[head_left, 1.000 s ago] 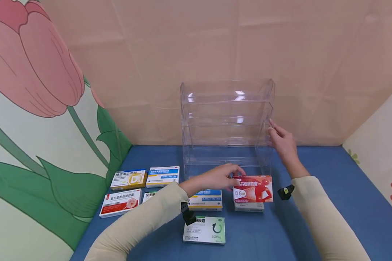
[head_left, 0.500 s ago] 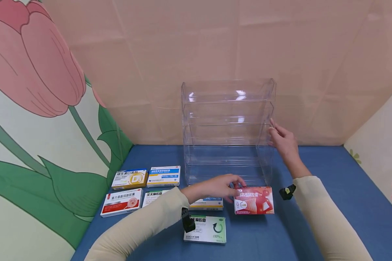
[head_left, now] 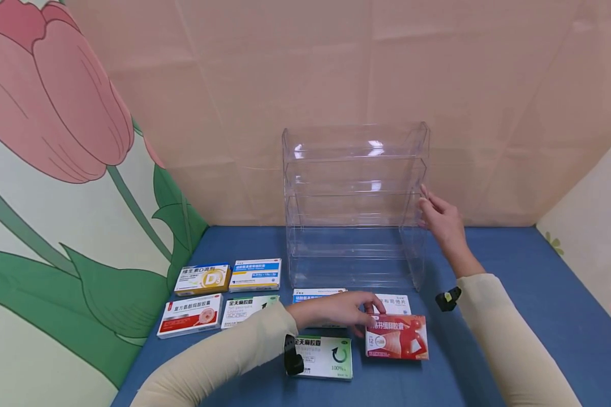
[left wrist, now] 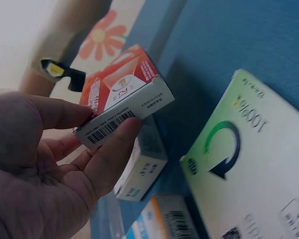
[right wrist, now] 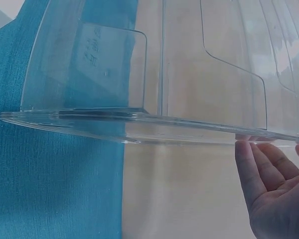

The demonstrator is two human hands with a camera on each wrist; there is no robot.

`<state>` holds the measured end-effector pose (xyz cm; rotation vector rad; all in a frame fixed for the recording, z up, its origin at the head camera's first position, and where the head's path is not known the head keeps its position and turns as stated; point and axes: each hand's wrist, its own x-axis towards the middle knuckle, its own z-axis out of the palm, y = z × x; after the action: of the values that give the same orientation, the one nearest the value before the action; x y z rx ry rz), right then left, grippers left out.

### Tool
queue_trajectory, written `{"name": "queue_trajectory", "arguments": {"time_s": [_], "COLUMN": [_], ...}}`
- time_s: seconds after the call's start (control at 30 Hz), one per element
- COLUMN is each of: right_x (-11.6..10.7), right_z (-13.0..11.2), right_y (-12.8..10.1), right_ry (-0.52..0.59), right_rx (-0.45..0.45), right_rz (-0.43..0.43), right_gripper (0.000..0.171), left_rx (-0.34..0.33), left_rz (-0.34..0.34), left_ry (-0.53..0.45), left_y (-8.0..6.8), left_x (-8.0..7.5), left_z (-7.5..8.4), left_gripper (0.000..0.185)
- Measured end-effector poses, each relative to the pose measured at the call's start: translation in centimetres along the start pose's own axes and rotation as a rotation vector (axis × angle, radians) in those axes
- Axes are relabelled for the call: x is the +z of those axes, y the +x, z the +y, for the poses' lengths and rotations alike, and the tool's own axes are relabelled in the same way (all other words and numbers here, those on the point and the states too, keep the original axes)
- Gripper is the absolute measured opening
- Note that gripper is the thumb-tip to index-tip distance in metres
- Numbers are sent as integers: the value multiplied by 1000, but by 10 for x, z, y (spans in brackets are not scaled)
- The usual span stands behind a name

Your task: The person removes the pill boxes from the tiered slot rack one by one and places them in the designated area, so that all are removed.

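My left hand (head_left: 343, 310) pinches a red-and-white medicine box (head_left: 398, 338) by its left end. In the left wrist view, the box's barcode end faces me, thumb and fingers on opposite sides of it, tilted above the blue table. Behind it, a white medicine box (head_left: 394, 304) lies partly covered in the head view. A clear plastic tiered rack (head_left: 353, 249) stands upright at the back. My right hand (head_left: 442, 221) holds the rack's right side panel at mid height; fingertips meet the panel's outer face in the right wrist view (right wrist: 276, 174).
Left of the rack lie a yellow vitamin D box (head_left: 202, 280), a blue-and-white box (head_left: 255, 275), a red-and-white box (head_left: 190, 315) and a green-and-white box (head_left: 244, 308). Another blue-and-white box (head_left: 318, 293) and a green box (head_left: 326, 359) lie near my left forearm.
My left hand has brought the red-and-white medicine box toward the front of the table, uncovering part of the white box behind it. The right hand stays at the rack's side.
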<state>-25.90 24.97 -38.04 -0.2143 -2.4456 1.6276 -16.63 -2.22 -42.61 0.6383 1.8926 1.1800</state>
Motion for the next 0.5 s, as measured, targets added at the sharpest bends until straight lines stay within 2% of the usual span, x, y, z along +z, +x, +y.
{"name": "queue_trajectory", "arguments": {"time_s": [0.3, 0.5], "right_x": [3, 3], "right_z": [2, 4], "right_y": [0, 1], "right_ry": [16, 28], "right_rx": [11, 22], "right_rz": [1, -3], "right_gripper": [66, 65], "left_rx": [-61, -70], "left_rz": [-45, -55], "left_ry": [-31, -33], "left_y": [-6, -8], "left_x": [14, 25], "left_z": [-14, -24], "left_gripper": [27, 27]}}
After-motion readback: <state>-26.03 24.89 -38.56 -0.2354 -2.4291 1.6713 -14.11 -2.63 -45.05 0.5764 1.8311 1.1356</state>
